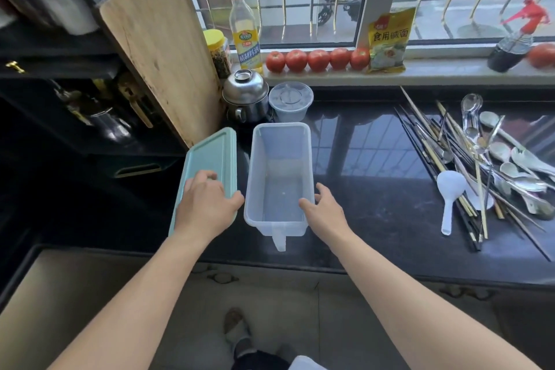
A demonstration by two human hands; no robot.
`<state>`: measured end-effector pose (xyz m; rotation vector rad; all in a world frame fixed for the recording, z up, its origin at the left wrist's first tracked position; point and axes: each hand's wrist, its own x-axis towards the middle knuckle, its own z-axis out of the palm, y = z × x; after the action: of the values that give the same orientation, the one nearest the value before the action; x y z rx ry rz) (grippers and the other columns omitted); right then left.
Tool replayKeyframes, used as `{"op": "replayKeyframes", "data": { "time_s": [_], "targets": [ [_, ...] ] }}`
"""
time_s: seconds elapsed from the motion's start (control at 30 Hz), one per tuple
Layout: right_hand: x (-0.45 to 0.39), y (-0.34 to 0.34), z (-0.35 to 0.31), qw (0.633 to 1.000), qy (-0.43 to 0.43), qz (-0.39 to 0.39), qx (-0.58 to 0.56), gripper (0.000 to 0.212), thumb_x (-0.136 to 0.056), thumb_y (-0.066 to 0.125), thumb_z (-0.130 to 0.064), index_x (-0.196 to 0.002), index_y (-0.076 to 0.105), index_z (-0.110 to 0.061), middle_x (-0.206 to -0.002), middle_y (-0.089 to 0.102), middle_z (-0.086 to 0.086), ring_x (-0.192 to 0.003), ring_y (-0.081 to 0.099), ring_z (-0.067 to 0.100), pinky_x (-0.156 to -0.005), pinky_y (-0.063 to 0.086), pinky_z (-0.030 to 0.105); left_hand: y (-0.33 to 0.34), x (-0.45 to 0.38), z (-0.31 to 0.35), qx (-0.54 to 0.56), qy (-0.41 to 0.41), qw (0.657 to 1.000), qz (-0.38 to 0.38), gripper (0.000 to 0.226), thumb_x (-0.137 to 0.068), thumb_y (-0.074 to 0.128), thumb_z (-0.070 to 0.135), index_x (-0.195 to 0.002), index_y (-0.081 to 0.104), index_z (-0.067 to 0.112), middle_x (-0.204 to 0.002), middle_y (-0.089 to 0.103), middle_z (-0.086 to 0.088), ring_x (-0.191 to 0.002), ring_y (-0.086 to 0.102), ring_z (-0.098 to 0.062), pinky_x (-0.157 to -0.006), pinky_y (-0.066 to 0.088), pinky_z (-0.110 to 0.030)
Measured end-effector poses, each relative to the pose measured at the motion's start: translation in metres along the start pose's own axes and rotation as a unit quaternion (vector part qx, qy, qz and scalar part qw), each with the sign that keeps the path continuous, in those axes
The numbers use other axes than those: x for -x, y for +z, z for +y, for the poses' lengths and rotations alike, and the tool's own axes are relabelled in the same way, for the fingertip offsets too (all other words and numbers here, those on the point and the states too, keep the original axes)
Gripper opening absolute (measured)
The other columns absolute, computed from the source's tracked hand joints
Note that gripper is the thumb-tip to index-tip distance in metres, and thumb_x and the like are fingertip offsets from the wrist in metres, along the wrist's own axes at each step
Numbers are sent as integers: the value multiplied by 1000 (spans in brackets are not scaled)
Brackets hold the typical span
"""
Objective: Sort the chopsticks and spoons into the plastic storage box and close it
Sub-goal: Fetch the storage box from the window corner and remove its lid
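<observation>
storage box (279, 171): clear plastic, open and empty, standing upright on the dark counter (375, 210) near its front edge, a small tab at the near end. Judged light, thin-walled and a bit flexible; likely to slide on the glossy stone if bumped, so steady it by the near rim.
lid (210, 159): pale green, lying flat on the counter just left of the box, its near end over the counter edge. Stiff flat plastic, light; best taken by the long edges.
left hand (207, 204): palm down on the near end of the lid, fingers lying over it, thumb toward the box (pressing or resting, not pinching as far as shows).
right hand (322, 207): fingers relaxed and spread at the near right corner of the box, fingertips at the rim; holds nothing.
chopsticks (432, 156): tangled pile well to the right of the box, dark and pale ones mixed. Thin, stiff, smooth, prone to roll; gather several together mid-length.
spoons (516, 159): mixed into the same pile, some metal, some pale, possibly ceramic (those could chip). Take by the handles.
white rice paddle (449, 198): at the pile's near left edge, light plastic.
progress: nothing is in the box yet; sorting not begun.
</observation>
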<state>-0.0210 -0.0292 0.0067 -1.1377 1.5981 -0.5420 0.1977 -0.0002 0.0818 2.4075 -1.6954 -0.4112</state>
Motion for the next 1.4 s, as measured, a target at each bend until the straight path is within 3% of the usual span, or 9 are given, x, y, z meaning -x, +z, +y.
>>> {"op": "replayKeyframes", "data": {
  "time_s": [0.07,0.17,0.27,0.5,0.73,0.93,1.03,1.2,1.4],
  "targets": [
    [-6,9,-5,1000,5,6,9,49,-96,46,-22,-145,41,-27,-128,59,-2,-110,58,23,-83,49,34,-6,-13,-1,26,38,999,22,39,-93,61,43,-80,70,7,-144,50,3,-130,41,-21,-82,37,-34],
    [-15,21,-14,998,40,41,34,34,-90,40,-17,-119,56,-25,-111,62,-3,-98,59,22,-83,54,41,-14,-42,0,77,101,992,26,43,-91,65,40,-60,57,11,-141,52,3,-127,44,-19,-85,38,-33],
    [-17,29,-19,992,74,86,60,24,-89,41,-17,-103,60,-21,-101,63,-2,-93,60,23,-77,50,38,-17,-70,-5,94,146,985,-22,42,-89,64,43,-58,56,16,-141,50,6,-129,42,-17,-85,38,-33],
    [-15,40,-32,970,141,148,135,23,-92,41,-21,-97,62,-15,-95,65,4,-89,60,29,-69,44,35,-23,-91,-34,107,184,973,-88,45,-91,63,44,-56,52,18,-144,49,6,-130,44,-18,-82,40,-33],
    [-10,44,-34,967,154,156,128,26,-95,42,-24,-105,64,-13,-99,67,7,-96,61,31,-82,54,41,-15,-112,-32,137,206,961,-123,42,-90,61,44,-59,58,16,-143,49,7,-130,41,-20,-95,47,-42],
    [-10,39,-38,962,155,187,128,30,-96,41,-28,-104,63,-10,-100,66,10,-96,62,33,-84,56,48,-17,-112,-28,131,220,960,-114,41,-91,61,42,-63,63,13,-141,49,5,-129,41,-20,-83,38,-35],
    [-17,29,-36,961,168,196,99,30,-97,41,-28,-107,62,-10,-105,65,12,-99,63,36,-80,59,54,-17,-113,-34,143,205,963,-103,42,-92,60,45,-64,63,14,-139,49,7,-124,44,-20,-84,42,-37],
    [-16,1,-34,947,208,245,-35,22,-100,45,-20,-114,61,-15,-114,61,10,-102,62,33,-71,63,50,2,-86,-62,143,179,969,-90,44,-92,60,47,-62,57,15,-136,49,12,-120,45,-14,-75,42,-36],
    [-24,-13,-27,951,192,242,-19,23,-96,42,-22,-107,62,-18,-107,64,9,-96,65,32,-71,63,52,48,-66,-88,117,158,979,-53,43,-87,69,40,-57,45,22,-136,56,3,-122,49,-20,-74,52,-40]
  ]
}}
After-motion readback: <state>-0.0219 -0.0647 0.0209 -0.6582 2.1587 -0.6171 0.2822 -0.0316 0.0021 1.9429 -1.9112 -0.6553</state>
